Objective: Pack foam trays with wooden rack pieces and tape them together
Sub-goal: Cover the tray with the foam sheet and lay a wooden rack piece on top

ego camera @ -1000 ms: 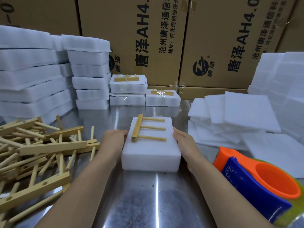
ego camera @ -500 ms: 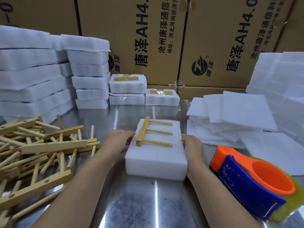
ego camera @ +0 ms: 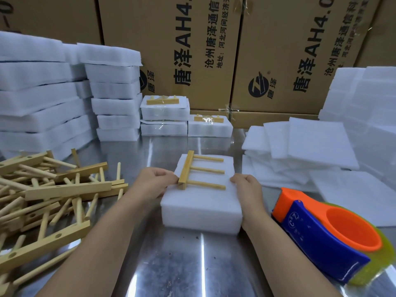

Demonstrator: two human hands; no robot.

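Middle carton has big black print 唐泽AH4.0, a round logo with 唐泽, and smaller lines 沧州唐泽通信… and 地址:河北河间经济开…, both cut off at the top. Right carton carries the same print. Blue tape dispenser shows a small circled CZ mark; the finer print is unreadable.

Light: bright, overhead.
Glare: streaks on steel table, lower ctr.
Whites: foam tray washed out.
Edges: fisheye bend.

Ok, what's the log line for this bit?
left hand: grips foam block | right hand: same | rack piece: on top | tape dispenser: unheld
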